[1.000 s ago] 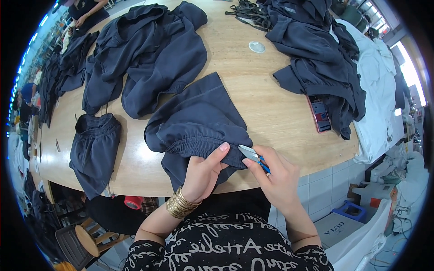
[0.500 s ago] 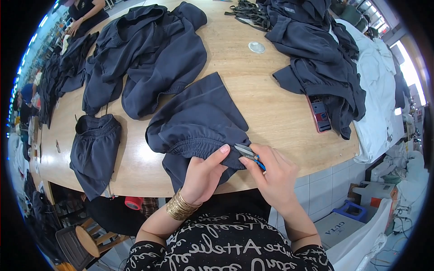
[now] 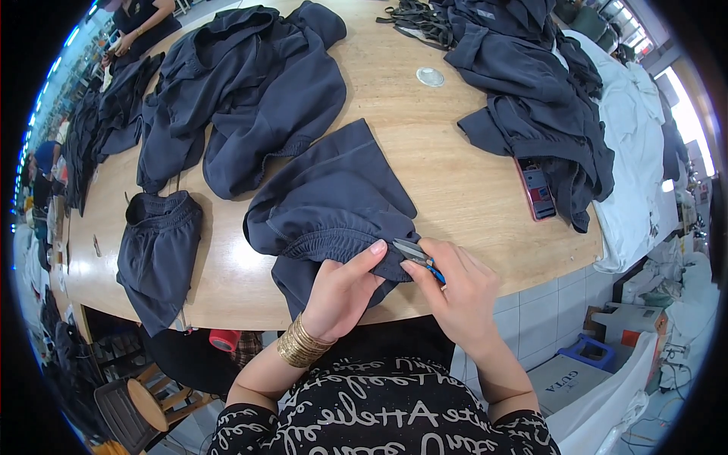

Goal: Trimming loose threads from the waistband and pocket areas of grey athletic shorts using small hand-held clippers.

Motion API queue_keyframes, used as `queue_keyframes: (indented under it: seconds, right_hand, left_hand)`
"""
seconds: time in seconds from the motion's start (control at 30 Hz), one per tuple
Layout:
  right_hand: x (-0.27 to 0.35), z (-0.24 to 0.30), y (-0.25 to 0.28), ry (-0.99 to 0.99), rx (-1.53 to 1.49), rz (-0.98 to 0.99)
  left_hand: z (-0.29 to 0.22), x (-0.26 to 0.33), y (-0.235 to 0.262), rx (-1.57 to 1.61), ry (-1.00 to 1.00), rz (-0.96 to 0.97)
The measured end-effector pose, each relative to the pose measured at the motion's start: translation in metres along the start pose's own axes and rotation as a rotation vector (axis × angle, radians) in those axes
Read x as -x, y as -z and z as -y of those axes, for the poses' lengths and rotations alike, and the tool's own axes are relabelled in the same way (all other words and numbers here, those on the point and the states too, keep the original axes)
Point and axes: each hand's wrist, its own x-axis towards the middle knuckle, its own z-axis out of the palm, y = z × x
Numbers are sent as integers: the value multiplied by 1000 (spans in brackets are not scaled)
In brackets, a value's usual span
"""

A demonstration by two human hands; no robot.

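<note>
Left grip [image 3: 343, 292] is pinched on the elastic waistband of the dark shorts [image 3: 330, 208], which I see lying at the near edge of the wooden table [image 3: 455, 178]. Right grip [image 3: 455, 292] is closed around small blue-handled thread snips [image 3: 415, 255], their blades touching the waistband just beside my left thumb; a phone [image 3: 538, 191] lies to the right, beside the far pile of dark garments [image 3: 531, 91]

Both hands [image 3: 394, 292] hold snips [image 3: 415, 253] at dark shorts [image 3: 330, 208].
</note>
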Motion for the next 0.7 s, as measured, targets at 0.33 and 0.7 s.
queue_keyframes:
  seconds: [0.33,0.7]
  right_hand:
    - [1,0,-3,-135,-304,24]
    - [-20,-27,8,-622,-1096,350]
  left_hand:
    - [-12,6,7,-206,41,-34]
    - [-52,-17,3,-1578,-874,114]
